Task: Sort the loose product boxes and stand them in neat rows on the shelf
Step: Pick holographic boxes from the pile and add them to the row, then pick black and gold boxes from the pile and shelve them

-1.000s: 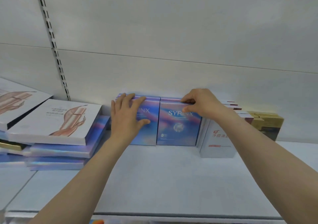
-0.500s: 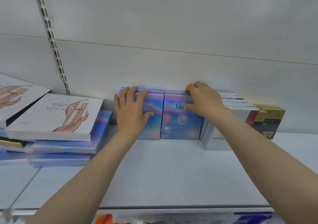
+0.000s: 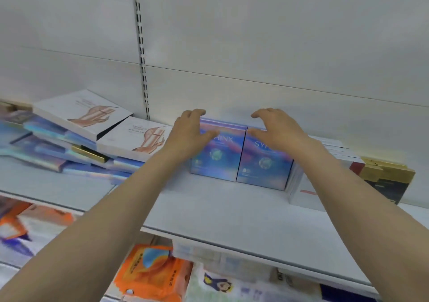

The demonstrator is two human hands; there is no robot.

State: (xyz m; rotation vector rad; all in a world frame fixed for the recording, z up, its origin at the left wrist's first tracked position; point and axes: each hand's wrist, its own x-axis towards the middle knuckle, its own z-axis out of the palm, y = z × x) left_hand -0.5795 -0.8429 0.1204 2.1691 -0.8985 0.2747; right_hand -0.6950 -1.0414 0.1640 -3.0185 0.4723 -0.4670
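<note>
Lower shelf nearest, blurred: orange packs (image 3: 151, 271) under the front lip. White shelf (image 3: 220, 211) above it, bare strip between its front edge and the boxes. Two blue boxes (image 3: 241, 160) stand upright side by side, touching, mid-shelf toward the back. Left hand (image 3: 188, 134) lies on the left box's upper left corner, fingers loosely bent, thumb across the front; right hand (image 3: 276, 129) hovers spread over the right box's top, contact unclear. White boxes (image 3: 301, 192) and a gold-black box (image 3: 387, 181) stand just right. Loose stack (image 3: 76, 148) lies flat at left. White back wall, slotted rail (image 3: 141, 53).
</note>
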